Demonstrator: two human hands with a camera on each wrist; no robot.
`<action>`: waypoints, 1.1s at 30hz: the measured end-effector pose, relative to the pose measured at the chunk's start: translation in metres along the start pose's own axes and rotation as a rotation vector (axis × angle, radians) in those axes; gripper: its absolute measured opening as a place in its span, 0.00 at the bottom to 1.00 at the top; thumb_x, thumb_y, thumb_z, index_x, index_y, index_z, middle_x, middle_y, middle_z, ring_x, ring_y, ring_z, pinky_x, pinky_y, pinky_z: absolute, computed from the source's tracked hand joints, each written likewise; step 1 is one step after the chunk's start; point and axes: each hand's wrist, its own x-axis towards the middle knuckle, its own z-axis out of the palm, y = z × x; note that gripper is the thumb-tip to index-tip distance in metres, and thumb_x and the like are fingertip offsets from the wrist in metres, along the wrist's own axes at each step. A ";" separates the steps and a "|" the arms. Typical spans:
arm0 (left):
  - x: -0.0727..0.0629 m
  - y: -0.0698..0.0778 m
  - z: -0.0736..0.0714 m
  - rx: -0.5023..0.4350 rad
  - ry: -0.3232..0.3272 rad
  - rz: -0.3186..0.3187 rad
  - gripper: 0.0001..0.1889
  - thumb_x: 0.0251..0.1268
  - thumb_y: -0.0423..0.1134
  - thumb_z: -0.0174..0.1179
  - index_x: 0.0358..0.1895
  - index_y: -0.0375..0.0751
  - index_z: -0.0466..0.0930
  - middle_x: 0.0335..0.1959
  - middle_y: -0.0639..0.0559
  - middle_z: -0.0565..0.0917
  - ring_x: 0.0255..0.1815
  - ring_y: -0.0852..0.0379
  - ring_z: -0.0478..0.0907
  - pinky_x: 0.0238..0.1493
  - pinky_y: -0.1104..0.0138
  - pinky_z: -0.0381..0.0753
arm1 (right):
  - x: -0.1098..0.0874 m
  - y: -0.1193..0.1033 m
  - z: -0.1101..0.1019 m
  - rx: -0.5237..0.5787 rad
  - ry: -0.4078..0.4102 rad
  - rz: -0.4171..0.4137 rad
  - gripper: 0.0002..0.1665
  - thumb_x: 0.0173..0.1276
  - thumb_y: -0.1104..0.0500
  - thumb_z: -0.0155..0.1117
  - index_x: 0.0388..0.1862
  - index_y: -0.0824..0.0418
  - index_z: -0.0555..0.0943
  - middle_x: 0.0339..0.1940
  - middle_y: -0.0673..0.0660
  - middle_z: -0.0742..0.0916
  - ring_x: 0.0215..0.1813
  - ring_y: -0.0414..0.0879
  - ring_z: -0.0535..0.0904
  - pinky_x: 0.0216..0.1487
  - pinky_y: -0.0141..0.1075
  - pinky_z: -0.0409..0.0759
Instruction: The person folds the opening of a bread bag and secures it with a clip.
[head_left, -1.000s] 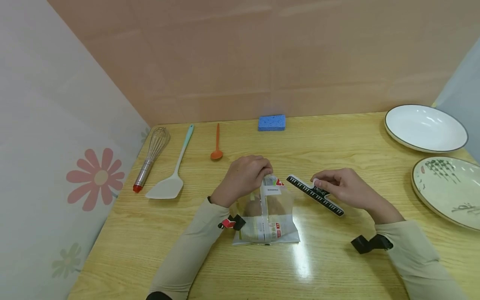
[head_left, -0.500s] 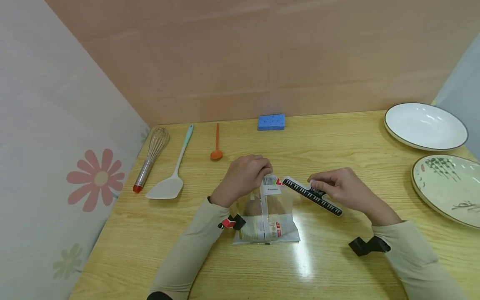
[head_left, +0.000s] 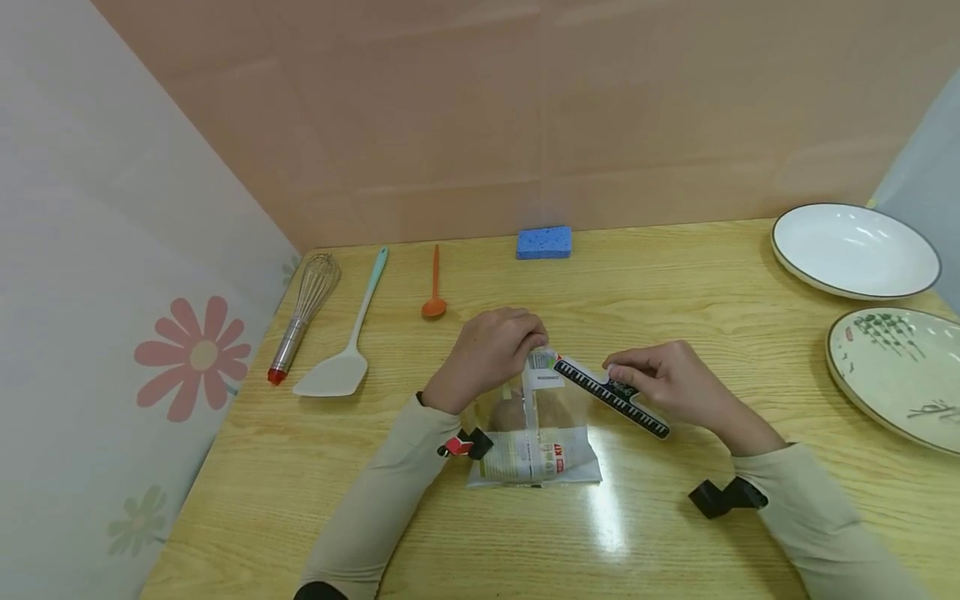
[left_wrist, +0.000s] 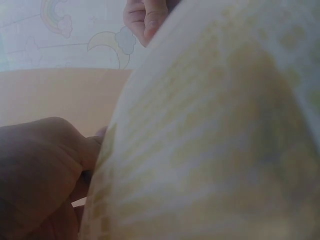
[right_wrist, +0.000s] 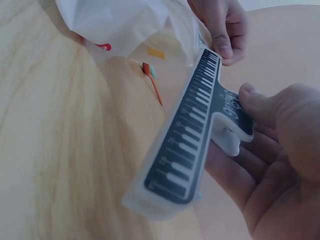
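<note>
My left hand (head_left: 491, 354) grips the gathered top of a clear plastic food bag (head_left: 536, 454), which stands on the table with printed labels and something brownish inside. In the right hand (head_left: 678, 383), thumb and fingers pinch the handle of a long bag clip (head_left: 615, 396) printed with piano keys. The clip slants, its far end at the bag's upper right edge beside the left fingers; whether it touches the bag I cannot tell. Close up in the right wrist view, the clip (right_wrist: 187, 130) points at the bag neck. Blurred bag plastic (left_wrist: 200, 150) fills most of the left wrist view.
Left on the wooden table (head_left: 300, 500) lie a whisk (head_left: 303, 317), a white spatula (head_left: 333, 375) and an orange spoon (head_left: 434, 308). A blue sponge (head_left: 543, 242) lies at the back. Two plates, one white (head_left: 855, 250) and one patterned (head_left: 900, 383), sit at right.
My right hand has moved left with the bag clip, bringing its far end from apart to the bag's upper edge. The left hand and bag have stayed in place.
</note>
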 end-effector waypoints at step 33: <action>0.000 0.002 0.001 0.008 0.036 0.046 0.09 0.78 0.40 0.60 0.43 0.43 0.90 0.39 0.54 0.89 0.42 0.56 0.86 0.46 0.63 0.84 | 0.002 -0.007 0.023 0.032 0.101 0.048 0.10 0.71 0.69 0.67 0.47 0.75 0.88 0.39 0.65 0.92 0.34 0.31 0.85 0.31 0.27 0.84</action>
